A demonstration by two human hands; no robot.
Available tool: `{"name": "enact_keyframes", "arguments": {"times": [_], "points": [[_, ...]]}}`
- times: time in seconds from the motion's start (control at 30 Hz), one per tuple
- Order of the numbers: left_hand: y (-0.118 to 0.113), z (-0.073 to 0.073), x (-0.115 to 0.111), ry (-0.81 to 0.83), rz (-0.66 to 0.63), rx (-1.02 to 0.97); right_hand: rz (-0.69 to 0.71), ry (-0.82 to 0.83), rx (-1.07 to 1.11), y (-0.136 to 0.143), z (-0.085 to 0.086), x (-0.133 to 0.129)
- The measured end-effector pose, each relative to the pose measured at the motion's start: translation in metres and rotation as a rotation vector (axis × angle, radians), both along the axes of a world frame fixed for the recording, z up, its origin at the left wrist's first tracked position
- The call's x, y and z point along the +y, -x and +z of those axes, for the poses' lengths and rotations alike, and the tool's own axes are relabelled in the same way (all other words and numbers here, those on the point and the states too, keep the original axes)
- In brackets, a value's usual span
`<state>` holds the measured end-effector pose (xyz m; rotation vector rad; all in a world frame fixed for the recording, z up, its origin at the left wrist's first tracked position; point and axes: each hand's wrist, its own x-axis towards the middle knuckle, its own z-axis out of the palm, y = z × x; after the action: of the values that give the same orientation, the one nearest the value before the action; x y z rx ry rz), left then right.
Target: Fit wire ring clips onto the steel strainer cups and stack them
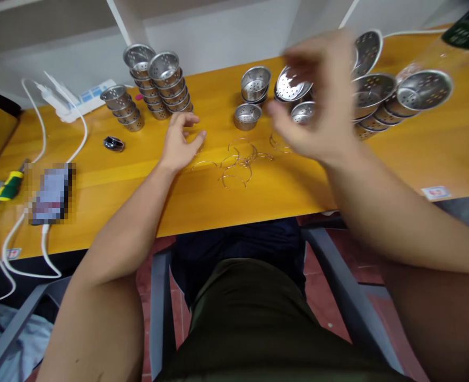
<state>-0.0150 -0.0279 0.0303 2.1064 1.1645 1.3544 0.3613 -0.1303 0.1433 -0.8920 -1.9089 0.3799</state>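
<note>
both forearms are bare from elbow to wrist, with no sleeves, no watch, no bracelet and no gloves showing on either. the left hand [179,146] is bare, its fingers free of rings, its nails short. the right hand [318,101] is bare as well, though motion blur smears it and finer detail of its fingers cannot be told. the lap is covered by dark olive-green cloth [254,323], plain and smooth, without print, pocket or seam in view. above it, next to the near edge of the tabletop, sits a fold of dark navy cloth [238,246], plain too; whether it is a shirt hem cannot be told.
</note>
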Motion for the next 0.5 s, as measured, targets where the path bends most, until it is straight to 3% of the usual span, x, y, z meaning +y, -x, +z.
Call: {"name": "enact_keyframes", "arguments": {"times": [0.03,0.13,0.23,0.33,0.43,0.5], "points": [[0.001,-0.001,0.001,0.003,0.0,-0.003,0.017,-0.078,-0.04,0.029,0.001,0.013],[0.004,-0.002,0.006,0.02,-0.015,0.0,0.066,0.014,-0.065,0.105,-0.006,0.072],[0.006,-0.003,0.009,0.046,-0.052,0.012,0.064,0.162,-0.072,0.164,-0.021,0.142],[0.007,-0.004,0.01,0.046,-0.059,0.028,0.024,0.183,0.03,0.212,-0.031,0.199],[0.008,-0.008,0.015,0.049,-0.031,0.02,-0.173,0.355,-0.014,0.244,-0.035,0.227],[0.011,-0.013,0.023,0.045,0.028,-0.026,-0.233,0.361,-0.052,0.249,-0.036,0.226]]}}
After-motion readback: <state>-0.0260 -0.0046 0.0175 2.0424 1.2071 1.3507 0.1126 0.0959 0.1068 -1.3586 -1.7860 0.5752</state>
